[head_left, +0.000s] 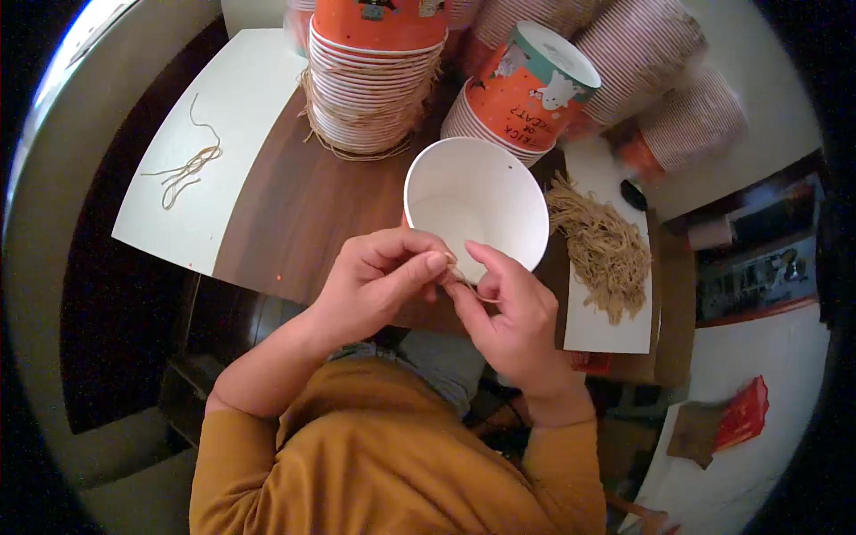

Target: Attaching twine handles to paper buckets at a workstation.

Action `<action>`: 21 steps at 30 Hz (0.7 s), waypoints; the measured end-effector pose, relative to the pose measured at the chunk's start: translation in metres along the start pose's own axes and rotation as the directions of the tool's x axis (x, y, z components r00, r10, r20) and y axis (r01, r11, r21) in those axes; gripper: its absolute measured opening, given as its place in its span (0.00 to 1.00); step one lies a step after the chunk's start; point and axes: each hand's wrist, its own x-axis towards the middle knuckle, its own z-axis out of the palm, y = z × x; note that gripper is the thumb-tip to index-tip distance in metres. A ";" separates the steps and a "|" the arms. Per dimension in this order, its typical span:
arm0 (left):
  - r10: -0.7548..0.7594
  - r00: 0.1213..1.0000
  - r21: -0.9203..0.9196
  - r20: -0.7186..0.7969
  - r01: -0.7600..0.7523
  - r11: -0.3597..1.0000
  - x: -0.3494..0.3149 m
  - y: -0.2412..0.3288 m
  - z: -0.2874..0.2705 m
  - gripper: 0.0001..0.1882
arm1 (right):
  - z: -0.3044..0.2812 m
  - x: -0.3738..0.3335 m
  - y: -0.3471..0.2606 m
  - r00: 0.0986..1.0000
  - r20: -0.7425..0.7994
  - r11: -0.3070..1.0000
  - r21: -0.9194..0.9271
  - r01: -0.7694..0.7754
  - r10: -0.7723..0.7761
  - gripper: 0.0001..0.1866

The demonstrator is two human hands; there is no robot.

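A white-lined paper bucket (446, 174) with an orange outside stands at the table's near edge, its mouth tilted toward me. At its near rim my left hand (379, 281) pinches a piece of tan cord (486, 298) between thumb and fingertips. My right hand (515, 308) is closed on the same cord close beside it, thumb raised near the rim. A short loop of the cord shows by the right fingers. The fingers hide the rim there, so whether the cord passes through the bucket cannot be seen.
Behind stand a nested stack of orange buckets (370, 98) hung with cords and an upside-down stack (526, 94). More stacks (642, 53) lean at the back right. A heap of cords (606, 254) lies right; a few loose cords (192, 165) lie left on the table (276, 205).
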 end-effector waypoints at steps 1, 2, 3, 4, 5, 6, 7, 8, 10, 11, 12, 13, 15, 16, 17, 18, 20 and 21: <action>-0.001 1.000 0.002 0.006 0.001 1.000 0.000 0.000 0.000 0.08 | 0.001 -0.008 -0.001 0.987 -0.027 0.975 0.162 -0.151 0.157 0.21; -0.035 0.999 0.027 0.009 0.034 0.999 -0.002 0.000 0.001 0.08 | -0.008 -0.010 -0.010 0.972 -0.007 0.947 0.226 -0.228 0.235 0.21; -0.069 0.998 0.052 0.012 0.068 0.996 -0.003 0.000 0.001 0.08 | -0.011 -0.016 -0.012 0.971 -0.012 0.946 0.227 -0.229 0.238 0.21; -0.073 0.997 0.055 0.019 0.071 0.996 -0.002 0.001 0.004 0.08 | -0.014 -0.022 -0.012 0.969 0.008 0.928 0.285 -0.238 0.246 0.20; -0.069 0.997 0.005 0.018 0.069 0.998 -0.002 0.002 0.009 0.08 | -0.017 -0.026 -0.013 0.967 0.028 0.906 0.343 -0.247 0.253 0.18; -0.066 0.998 -0.046 0.017 0.067 0.997 -0.001 0.003 0.013 0.07 | -0.020 -0.025 -0.013 0.966 0.022 0.905 0.344 -0.250 0.259 0.18; -0.073 0.997 -0.043 0.021 0.073 0.996 -0.001 0.005 0.014 0.07 | -0.023 -0.020 -0.011 0.974 0.081 0.899 0.376 -0.227 0.213 0.17; -0.137 0.990 -0.051 0.013 0.138 0.989 -0.001 0.007 0.015 0.07 | -0.026 -0.015 -0.010 0.977 0.137 0.889 0.408 -0.205 0.162 0.17; -0.204 0.979 -0.059 0.020 0.205 0.977 -0.001 0.010 0.018 0.07 | -0.038 -0.005 -0.005 0.966 0.222 0.888 0.405 -0.218 0.135 0.16; -0.225 0.974 -0.005 0.007 0.225 0.974 0.000 0.008 0.016 0.06 | -0.043 0.001 -0.001 0.946 0.310 0.887 0.406 -0.219 0.091 0.16; -0.245 0.970 0.049 -0.008 0.245 0.968 0.001 0.006 0.015 0.06 | -0.052 0.009 -0.002 0.919 0.389 0.880 0.409 -0.242 0.072 0.14; -0.241 0.970 0.054 -0.010 0.242 0.969 0.001 0.003 0.014 0.06 | -0.055 0.020 -0.003 0.920 0.386 0.880 0.412 -0.237 0.067 0.14; -0.126 0.991 0.182 -0.031 0.130 0.975 -0.002 -0.002 0.017 0.05 | -0.062 0.036 -0.003 0.882 0.446 0.919 0.392 -0.038 -0.154 0.15; -0.127 0.992 0.189 -0.024 0.129 0.974 -0.002 -0.001 0.019 0.05 | -0.057 0.041 0.000 0.881 0.414 0.906 0.423 0.036 -0.228 0.13; -0.063 0.998 0.257 -0.008 0.063 0.964 -0.001 -0.001 0.020 0.05 | -0.053 0.046 -0.001 0.886 0.406 0.906 0.421 0.038 -0.226 0.13; -0.001 1.000 0.323 0.014 -0.004 0.946 0.000 -0.001 0.020 0.05 | -0.050 0.051 -0.003 0.853 0.421 0.894 0.435 0.109 -0.309 0.12; -0.002 0.998 0.293 0.055 -0.015 0.956 -0.003 0.000 0.018 0.05 | -0.050 0.059 -0.013 0.795 0.516 0.898 0.432 0.080 -0.319 0.07; 0.001 0.996 0.256 0.089 -0.023 0.966 -0.004 0.000 0.018 0.06 | -0.049 0.061 -0.015 0.802 0.508 0.899 0.431 0.080 -0.315 0.07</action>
